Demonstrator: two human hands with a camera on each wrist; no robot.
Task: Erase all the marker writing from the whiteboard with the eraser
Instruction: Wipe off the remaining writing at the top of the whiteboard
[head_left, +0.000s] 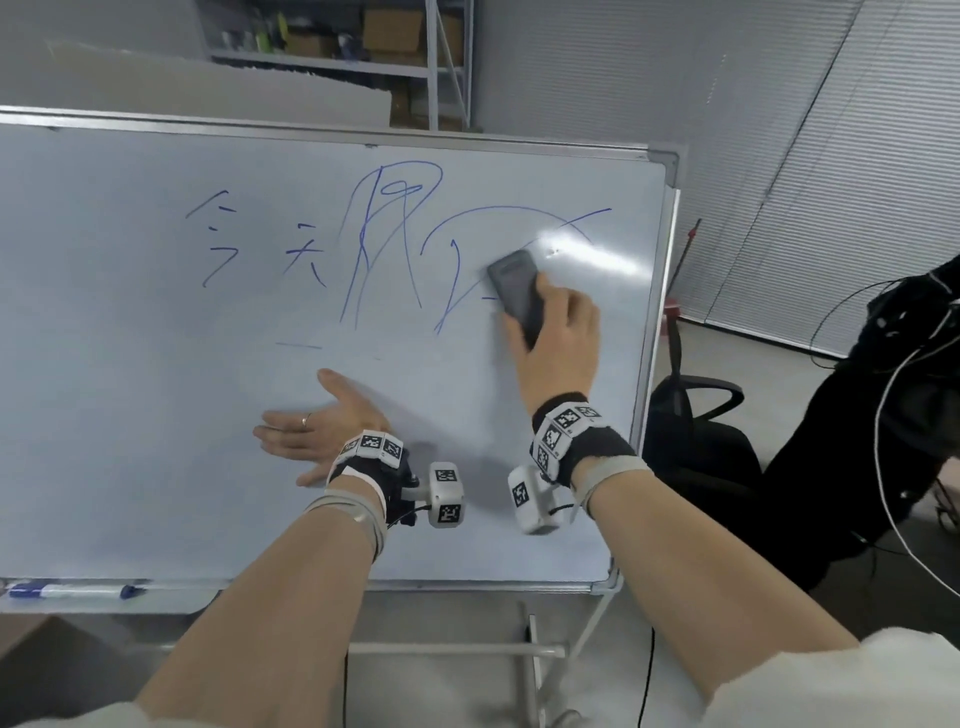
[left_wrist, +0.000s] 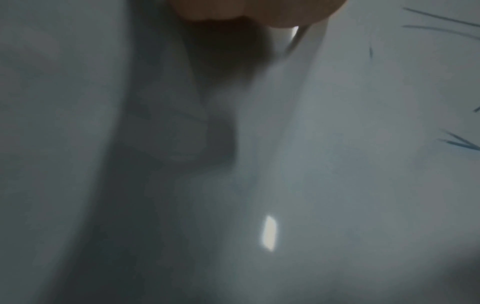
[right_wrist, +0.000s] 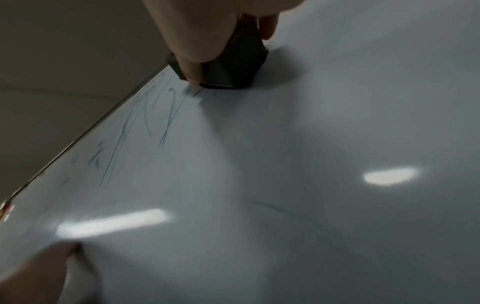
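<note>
Head view: eraser (head_left: 517, 291) is gripped by right fingers (head_left: 524, 338), left hand (head_left: 311, 431) lies flat — faint strokes (head_left: 298, 344) risk being missed.

You see a white whiteboard (head_left: 156, 415) in a silver frame, with blue marker writing (head_left: 384, 244) across its upper middle. The eraser (head_left: 517, 291) is dark grey. On the board's bottom left ledge lies a marker (head_left: 72, 591), white with blue ends. Your wristbands (head_left: 566, 436) are black with black-and-white square tags
</note>
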